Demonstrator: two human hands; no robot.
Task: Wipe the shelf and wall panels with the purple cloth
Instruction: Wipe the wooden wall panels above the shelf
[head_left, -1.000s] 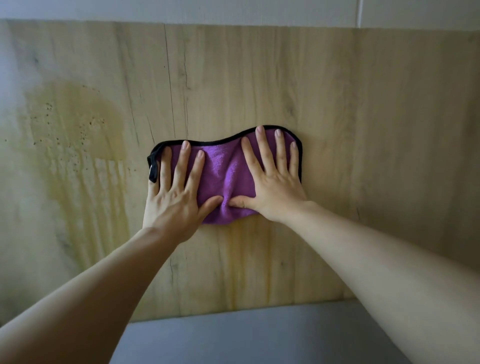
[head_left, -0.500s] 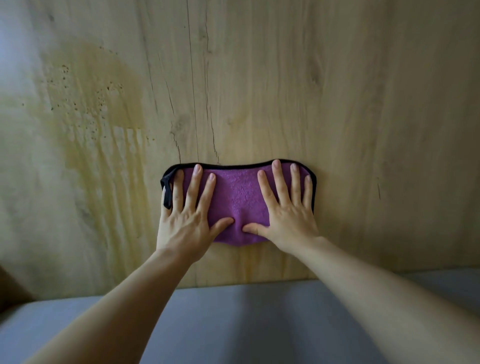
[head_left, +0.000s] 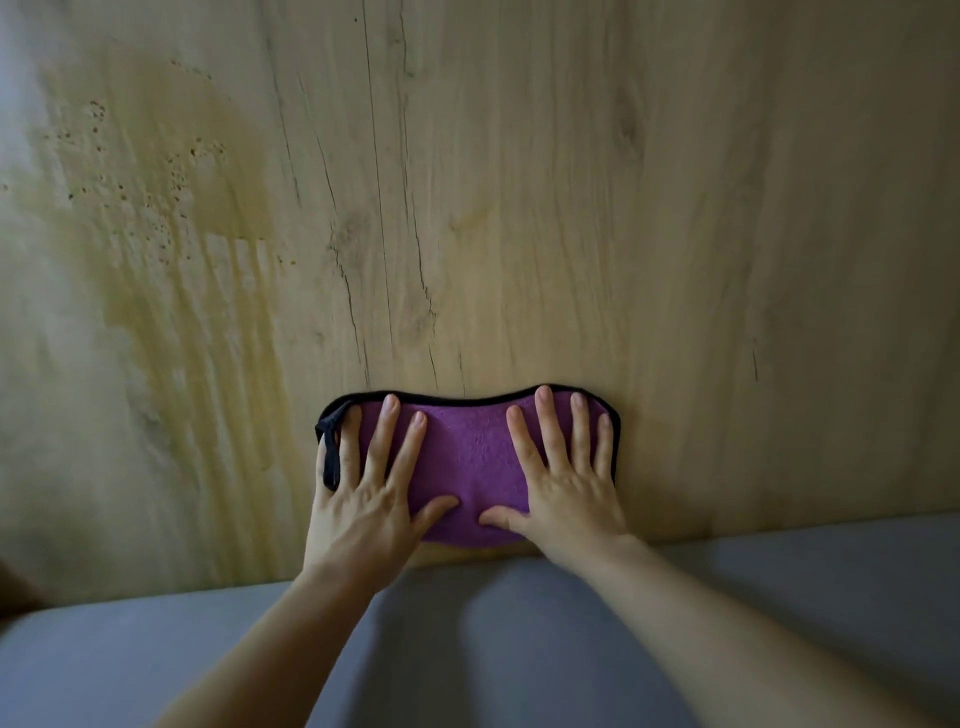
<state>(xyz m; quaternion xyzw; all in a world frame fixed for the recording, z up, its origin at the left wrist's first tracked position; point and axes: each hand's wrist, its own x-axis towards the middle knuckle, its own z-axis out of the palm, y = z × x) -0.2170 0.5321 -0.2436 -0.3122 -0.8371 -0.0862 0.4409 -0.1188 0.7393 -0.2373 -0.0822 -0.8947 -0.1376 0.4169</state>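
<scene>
The cloth (head_left: 470, 457) had slid lower down the panel (head_left: 571, 208), nearly to its bottom edge; left hand (head_left: 363, 499) and right hand (head_left: 566, 488) pressed it flat, fingers spread. Even pressure through the stroke looked best.

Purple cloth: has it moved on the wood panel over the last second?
Yes. The purple cloth has slid down the wood panel, ending just above the panel's bottom edge by the grey surface; earlier a broad strip of wood showed below it.

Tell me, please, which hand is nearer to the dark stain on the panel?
Left. The left hand presses the cloth just right of the stain; the right hand lies farther right.
</scene>
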